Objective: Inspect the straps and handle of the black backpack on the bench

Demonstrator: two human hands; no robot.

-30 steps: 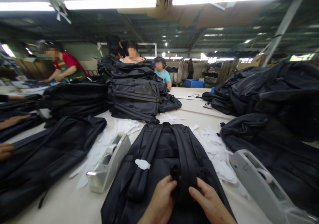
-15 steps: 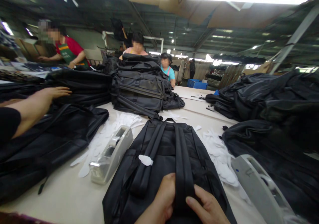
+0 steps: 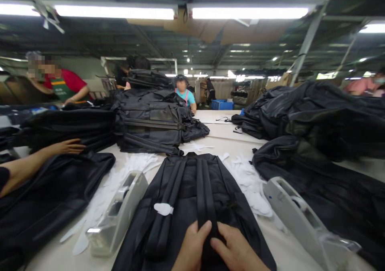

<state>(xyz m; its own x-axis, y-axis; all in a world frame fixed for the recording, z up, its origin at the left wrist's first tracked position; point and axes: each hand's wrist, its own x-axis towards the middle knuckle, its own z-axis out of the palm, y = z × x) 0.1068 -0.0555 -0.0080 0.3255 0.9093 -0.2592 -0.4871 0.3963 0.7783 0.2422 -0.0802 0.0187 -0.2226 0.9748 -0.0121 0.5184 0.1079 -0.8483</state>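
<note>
A black backpack (image 3: 186, 190) lies flat on the table in front of me, back panel up, its two shoulder straps running toward me. My left hand (image 3: 192, 247) and my right hand (image 3: 234, 251) meet at the bottom edge of the view. Both pinch the right shoulder strap (image 3: 203, 198) between thumbs and fingers. A small white oval sticker (image 3: 164, 209) sits on the left strap.
Grey tape dispensers stand left (image 3: 117, 214) and right (image 3: 300, 219) of the backpack, amid scattered white paper pieces (image 3: 249, 182). Stacks of black bags (image 3: 150, 122) fill the table. A co-worker's arm (image 3: 39, 162) reaches onto bags at the left. Other people work at the far end.
My hands have drawn closer together on the strap and nearer the bottom edge. The co-worker's arm came in from the left and rests on the bags. The view shifted slightly.
</note>
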